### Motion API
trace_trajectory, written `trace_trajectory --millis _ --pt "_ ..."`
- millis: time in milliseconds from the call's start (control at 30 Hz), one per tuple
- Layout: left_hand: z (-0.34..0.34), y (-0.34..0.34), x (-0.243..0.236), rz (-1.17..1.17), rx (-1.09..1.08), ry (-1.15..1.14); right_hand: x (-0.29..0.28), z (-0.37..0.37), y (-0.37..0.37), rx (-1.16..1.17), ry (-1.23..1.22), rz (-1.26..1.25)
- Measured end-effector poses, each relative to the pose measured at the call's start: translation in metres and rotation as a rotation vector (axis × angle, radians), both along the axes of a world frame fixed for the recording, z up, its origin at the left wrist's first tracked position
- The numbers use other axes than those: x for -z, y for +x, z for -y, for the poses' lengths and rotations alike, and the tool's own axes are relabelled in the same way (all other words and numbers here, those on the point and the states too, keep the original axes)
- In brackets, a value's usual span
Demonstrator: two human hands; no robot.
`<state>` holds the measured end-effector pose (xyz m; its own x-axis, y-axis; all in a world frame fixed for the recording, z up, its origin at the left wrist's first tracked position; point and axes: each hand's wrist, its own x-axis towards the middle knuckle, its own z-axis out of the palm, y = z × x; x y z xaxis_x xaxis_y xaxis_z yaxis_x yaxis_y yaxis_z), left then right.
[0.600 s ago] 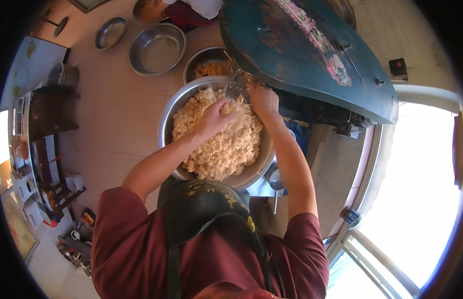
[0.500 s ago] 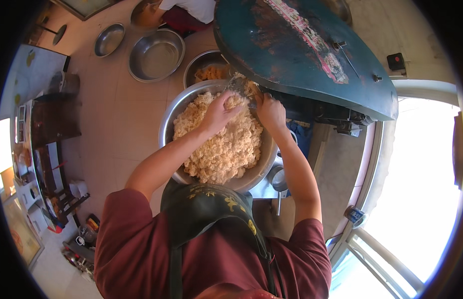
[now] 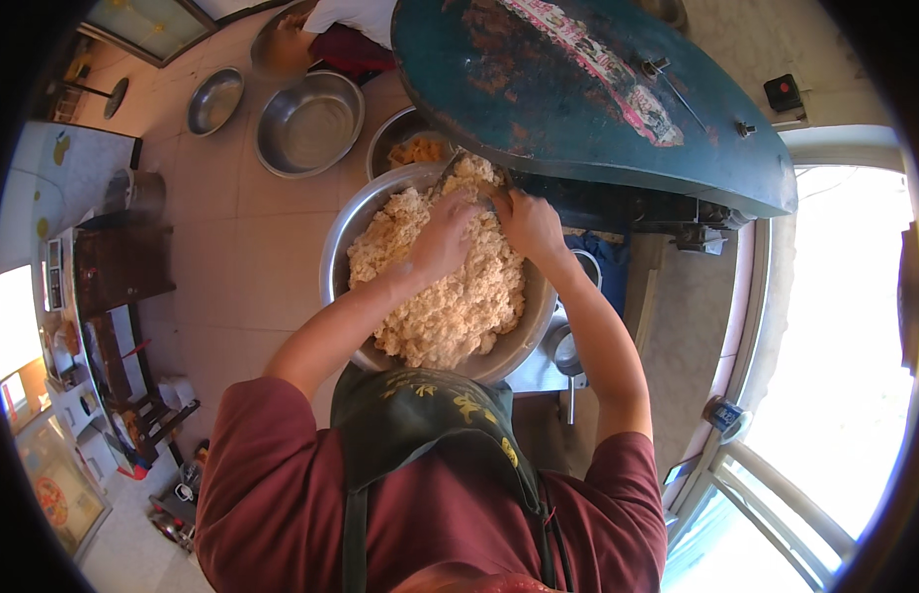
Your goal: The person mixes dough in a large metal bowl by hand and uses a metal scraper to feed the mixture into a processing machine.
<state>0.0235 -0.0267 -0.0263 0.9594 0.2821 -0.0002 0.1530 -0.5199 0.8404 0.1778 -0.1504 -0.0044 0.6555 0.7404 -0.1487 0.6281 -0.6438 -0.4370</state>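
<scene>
A large steel bowl (image 3: 333, 269) in front of me holds a heap of pale yellow crumbly mixture (image 3: 450, 306). My left hand (image 3: 443, 235) lies on top of the heap near the bowl's far side, fingers curled into the crumbs. My right hand (image 3: 530, 223) is right beside it at the far right rim, closed on more of the mixture. The two hands nearly touch. A thin grey metal edge (image 3: 447, 179) pokes out of the heap just beyond them. I wear a maroon shirt and a dark green apron (image 3: 420, 425).
A big teal, worn machine cover (image 3: 588, 89) overhangs the bowl's far right. Beyond stand a small bowl with orange pieces (image 3: 412, 148) and two empty steel bowls (image 3: 309, 124), (image 3: 214, 99). A small metal cup (image 3: 563, 351) sits on the right. Dark wooden furniture (image 3: 119, 272) is on the left, a bright window on the right.
My left hand has slid from the middle of the heap to its far side, next to my right hand, which has shifted slightly down and right.
</scene>
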Motion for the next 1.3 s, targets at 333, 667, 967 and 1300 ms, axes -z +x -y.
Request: trace_trajectory --millis 333,667,967,1300 --pt "-0.038 -0.052 0.062 -0.029 0.004 0.412 -0.006 -0.014 0.003 -0.013 -0.002 0.157" --pt "-0.049 0.063 0.133 -0.656 0.826 0.931 -0.010 0.006 -0.003 0.003 0.056 0.071" --pt "-0.041 0.069 0.146 -0.769 0.734 0.755 -0.036 0.029 -0.015 0.036 0.164 0.023" --pt "-0.039 -0.002 0.081 -0.671 0.476 0.265 -0.023 0.023 -0.019 0.042 0.052 0.017"
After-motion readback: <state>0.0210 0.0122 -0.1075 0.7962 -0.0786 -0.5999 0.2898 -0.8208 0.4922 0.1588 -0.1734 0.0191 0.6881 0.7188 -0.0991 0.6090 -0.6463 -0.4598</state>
